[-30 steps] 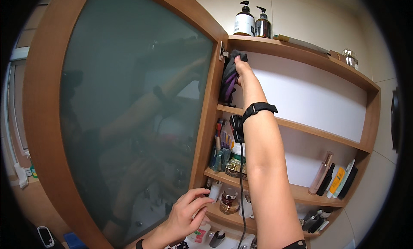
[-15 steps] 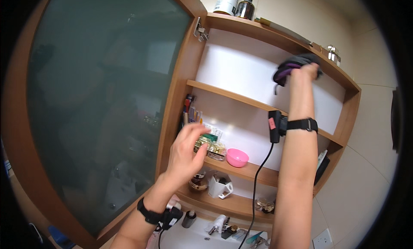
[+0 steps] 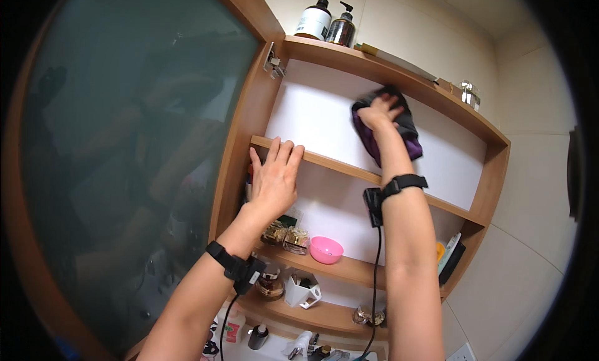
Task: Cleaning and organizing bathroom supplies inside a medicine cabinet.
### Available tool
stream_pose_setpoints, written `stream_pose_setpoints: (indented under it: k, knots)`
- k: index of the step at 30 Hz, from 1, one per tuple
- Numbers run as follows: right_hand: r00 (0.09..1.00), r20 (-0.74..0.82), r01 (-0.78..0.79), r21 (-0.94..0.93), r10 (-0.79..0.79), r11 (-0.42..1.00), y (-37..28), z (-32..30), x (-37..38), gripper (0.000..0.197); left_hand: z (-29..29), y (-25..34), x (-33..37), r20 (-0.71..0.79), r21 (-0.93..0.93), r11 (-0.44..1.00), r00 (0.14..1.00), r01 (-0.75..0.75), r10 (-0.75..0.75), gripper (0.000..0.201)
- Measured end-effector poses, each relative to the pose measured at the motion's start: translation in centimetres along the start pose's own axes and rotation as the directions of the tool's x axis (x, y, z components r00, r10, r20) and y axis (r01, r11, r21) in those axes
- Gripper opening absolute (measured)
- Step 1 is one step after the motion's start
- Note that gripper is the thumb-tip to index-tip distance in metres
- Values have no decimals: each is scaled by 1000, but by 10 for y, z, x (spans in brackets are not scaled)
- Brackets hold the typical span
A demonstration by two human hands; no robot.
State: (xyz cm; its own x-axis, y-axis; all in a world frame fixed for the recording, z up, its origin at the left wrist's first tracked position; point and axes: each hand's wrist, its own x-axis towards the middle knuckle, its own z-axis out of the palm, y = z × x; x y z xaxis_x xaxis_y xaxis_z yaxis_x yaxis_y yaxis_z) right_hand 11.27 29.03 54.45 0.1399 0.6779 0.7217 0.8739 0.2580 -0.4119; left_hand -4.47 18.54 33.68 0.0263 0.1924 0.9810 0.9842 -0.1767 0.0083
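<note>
My right hand (image 3: 380, 111) presses a dark grey and purple cloth (image 3: 409, 130) against the white back panel (image 3: 318, 105) of the cabinet's top compartment. Its fingers are spread over the cloth, which bunches around them and is blurred by motion. At the left end of the upper wooden shelf (image 3: 337, 164), my left hand (image 3: 276, 174) rests its fingertips on the front edge, fingers apart, holding nothing. Below that hand stand glass jars (image 3: 296, 239) and a pink bowl (image 3: 326, 250) on the middle shelf.
The frosted-glass cabinet door (image 3: 137, 143) stands open at left. Two pump bottles (image 3: 314, 19) and a clear jar (image 3: 469, 94) sit on top. A white cup (image 3: 302, 292) is on the bottom shelf, above a dark bottle (image 3: 258, 337) at the sink. Cables hang from both wrist straps.
My right hand has moved left and down with the cloth, which is now spread wider on the back panel. My left hand has risen to the upper shelf's edge. The view has shifted.
</note>
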Motion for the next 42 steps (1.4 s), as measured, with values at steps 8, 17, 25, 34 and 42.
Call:
stream_pose_setpoints:
  k: [8,17,25,34,42]
  knots:
    - [987,6,160,-83,-160,984,-113,49,-20,82,11,1,-1,-61,-47,998,997,38,-41,63]
    - [687,267,717,-394,-676,575,-114,71,-20,84,10,3,-1,-66,-32,999,997,43,-45,65]
    - [583,644,812,-433,-496,392,-17,19,-15,90,4,-3,-2,-60,-9,999,997,52,-53,61]
    - [637,716,664,-323,-285,674,109,-50,-45,68,5,-2,-2,-39,-58,998,999,26,-29,60]
    - [462,803,680,-48,-376,732,19,5,-52,65,14,-2,-1,-122,-109,993,991,40,-53,55]
